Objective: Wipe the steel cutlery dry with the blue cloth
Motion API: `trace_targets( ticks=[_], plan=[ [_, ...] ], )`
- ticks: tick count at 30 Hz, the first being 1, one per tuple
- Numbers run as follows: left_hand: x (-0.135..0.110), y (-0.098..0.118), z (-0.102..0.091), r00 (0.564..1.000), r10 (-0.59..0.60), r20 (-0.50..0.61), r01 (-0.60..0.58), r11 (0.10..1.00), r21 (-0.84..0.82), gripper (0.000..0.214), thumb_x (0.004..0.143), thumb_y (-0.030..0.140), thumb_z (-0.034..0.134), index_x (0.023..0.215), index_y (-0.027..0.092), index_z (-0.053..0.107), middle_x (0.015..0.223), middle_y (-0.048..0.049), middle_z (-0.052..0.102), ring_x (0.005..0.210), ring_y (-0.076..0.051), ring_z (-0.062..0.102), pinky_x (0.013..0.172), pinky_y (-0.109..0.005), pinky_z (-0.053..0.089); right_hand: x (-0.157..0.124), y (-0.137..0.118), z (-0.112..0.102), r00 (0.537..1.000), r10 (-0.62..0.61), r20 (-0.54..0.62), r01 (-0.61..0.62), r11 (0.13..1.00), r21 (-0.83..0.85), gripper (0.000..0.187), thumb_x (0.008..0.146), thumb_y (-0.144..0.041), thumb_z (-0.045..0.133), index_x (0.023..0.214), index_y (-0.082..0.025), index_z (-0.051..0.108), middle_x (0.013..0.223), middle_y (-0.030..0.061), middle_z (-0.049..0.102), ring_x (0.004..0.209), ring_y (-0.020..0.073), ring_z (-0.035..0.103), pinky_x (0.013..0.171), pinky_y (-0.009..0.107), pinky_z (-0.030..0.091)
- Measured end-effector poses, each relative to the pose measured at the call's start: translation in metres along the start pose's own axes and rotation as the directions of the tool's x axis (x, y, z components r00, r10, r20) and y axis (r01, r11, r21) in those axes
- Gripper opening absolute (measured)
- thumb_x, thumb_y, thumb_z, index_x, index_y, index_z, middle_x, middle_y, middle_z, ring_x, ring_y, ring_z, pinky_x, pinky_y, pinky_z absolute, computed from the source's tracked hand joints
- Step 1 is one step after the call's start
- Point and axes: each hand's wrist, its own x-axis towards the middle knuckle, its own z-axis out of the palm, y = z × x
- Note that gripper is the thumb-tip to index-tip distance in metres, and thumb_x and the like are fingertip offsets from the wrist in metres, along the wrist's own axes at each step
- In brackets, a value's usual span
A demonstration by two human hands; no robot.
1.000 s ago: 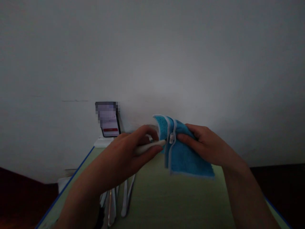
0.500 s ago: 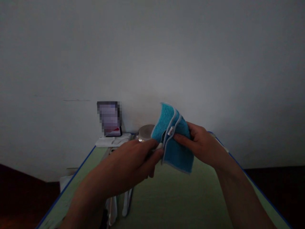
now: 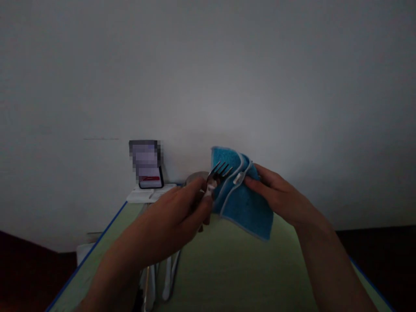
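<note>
Our left hand (image 3: pixel 182 212) clenches the fork (image 3: pixel 218 172) by its handle, so the tines stand free against the blue cloth (image 3: pixel 242 203). Our right hand (image 3: pixel 276 195) pinches the cloth's folded edge (white trim outward), and both hang above the green table (image 3: pixel 227 268).

Blue cloth (image 3: pixel 242 203) seen as fuzzy terry (pale stitched edging), fork (image 3: pixel 217 175) as shiny metal, table (image 3: pixel 234 268) covered in matt green.
</note>
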Motion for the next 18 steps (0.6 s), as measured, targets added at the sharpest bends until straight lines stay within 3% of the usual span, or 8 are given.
trace_targets(
  ticks=[5, 8, 12, 15, 18],
  plan=[
    [0.005, -0.001, 0.000, 0.996, 0.030, -0.078, -0.025, 0.998, 0.062, 0.027, 0.087, 0.035, 0.035, 0.078, 0.018, 0.054, 0.065, 0.0023, 0.056, 0.057, -0.010, 0.052, 0.052, -0.021, 0.039, 0.000, 0.000, -0.002, 0.999, 0.008, 0.047, -0.003, 0.996, -0.094, 0.029, 0.082, -0.036, 0.047, 0.105, -0.021, 0.056, 0.094, 0.0023, 0.061, 0.087, 0.0170, 0.055, 0.078, 0.031, 0.043],
    [0.006, -0.009, 0.001, 0.987, 0.037, -0.155, -0.037, 0.999, -0.002, 0.018, 0.085, 0.031, 0.042, 0.092, 0.020, 0.055, 0.074, 0.0013, 0.059, 0.066, -0.012, 0.056, 0.057, -0.022, 0.042, -0.001, 0.003, -0.005, 0.999, 0.030, 0.040, -0.026, 0.994, -0.104, 0.029, 0.083, -0.035, 0.046, 0.105, -0.021, 0.056, 0.093, 0.0026, 0.061, 0.084, 0.0169, 0.055, 0.073, 0.030, 0.044],
    [0.008, -0.017, 0.005, 0.980, 0.027, -0.199, -0.078, 0.964, -0.253, 0.027, 0.084, 0.027, 0.046, 0.110, 0.022, 0.044, 0.080, -0.0002, 0.063, 0.069, -0.013, 0.060, 0.059, -0.023, 0.047, -0.002, 0.008, -0.010, 0.993, 0.070, 0.090, -0.060, 0.991, -0.116, 0.033, 0.082, -0.039, 0.045, 0.106, -0.019, 0.055, 0.090, 0.0036, 0.061, 0.082, 0.0179, 0.056, 0.070, 0.030, 0.045],
    [0.011, -0.020, 0.007, 0.972, 0.010, -0.235, -0.090, 0.940, -0.330, 0.014, 0.082, 0.028, 0.050, 0.094, 0.019, 0.051, 0.080, -0.0012, 0.065, 0.072, -0.013, 0.061, 0.063, -0.024, 0.049, -0.003, 0.009, -0.012, 0.983, 0.100, 0.151, -0.081, 0.988, -0.129, 0.033, 0.082, -0.041, 0.045, 0.104, -0.019, 0.056, 0.087, 0.0033, 0.061, 0.080, 0.0176, 0.056, 0.068, 0.030, 0.045],
    [0.011, -0.021, 0.006, 0.941, -0.016, -0.338, -0.061, 0.974, -0.217, 0.014, 0.078, 0.032, 0.056, 0.077, 0.018, 0.056, 0.077, -0.0008, 0.065, 0.069, -0.013, 0.061, 0.063, -0.023, 0.049, -0.004, 0.010, -0.012, 0.987, 0.111, 0.118, -0.096, 0.988, -0.125, 0.034, 0.082, -0.043, 0.044, 0.103, -0.019, 0.057, 0.086, 0.0031, 0.061, 0.077, 0.0169, 0.056, 0.067, 0.029, 0.045]
  ],
)
